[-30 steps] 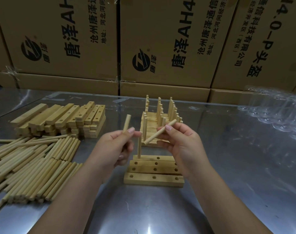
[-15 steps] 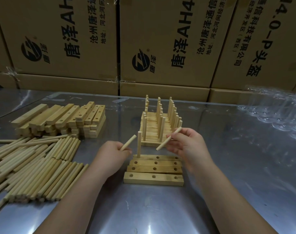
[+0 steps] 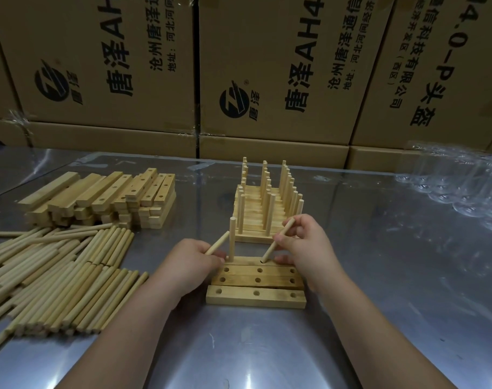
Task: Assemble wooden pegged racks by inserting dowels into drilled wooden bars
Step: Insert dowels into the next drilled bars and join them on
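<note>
Head view: right hand pinches a tilted dowel at the middle hole of the far bar, mid-table; left hand pinches a spare dowel. Risk: slanted entry may jam.

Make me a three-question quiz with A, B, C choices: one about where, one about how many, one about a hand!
1. Where is the pile of loose dowels?
A) left side of the table
B) inside a carton
C) on the floor

2. How many holes show in the nearest bar?
A) one
B) three
C) six

3. What is the right hand doing?
A) lying flat, empty
B) lifting a carton
C) holding a tilted dowel, tip at a hole

Answers:
1 A: the pile lies at the left.
2 B: three round holes sit in a row.
3 C: the dowel leans, tip down at the hole.
</note>
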